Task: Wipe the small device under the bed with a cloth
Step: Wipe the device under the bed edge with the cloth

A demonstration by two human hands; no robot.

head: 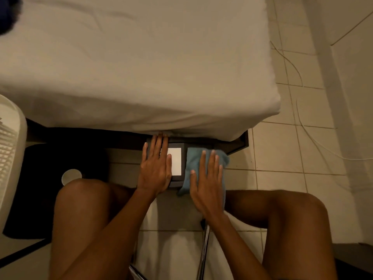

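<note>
A flat dark device at the bed's edge is being wiped with a blue cloth while it is steadied.

Head view: the small flat dark square device with a white rectangular panel (177, 161) lies on the pale tiled floor (282, 158), its far edge tucked beneath the white-sheeted bed (141, 67). The left hand (154, 168) is laid open and flat on its left side; the right hand (206, 178) is pressed open, fingers spread, on the light blue soft cloth (193, 158) over its right side. If the steadying hand is eased, the device may be pushed further beneath the bed. The panel may be missed, since the cloth covers only the right part.
</note>
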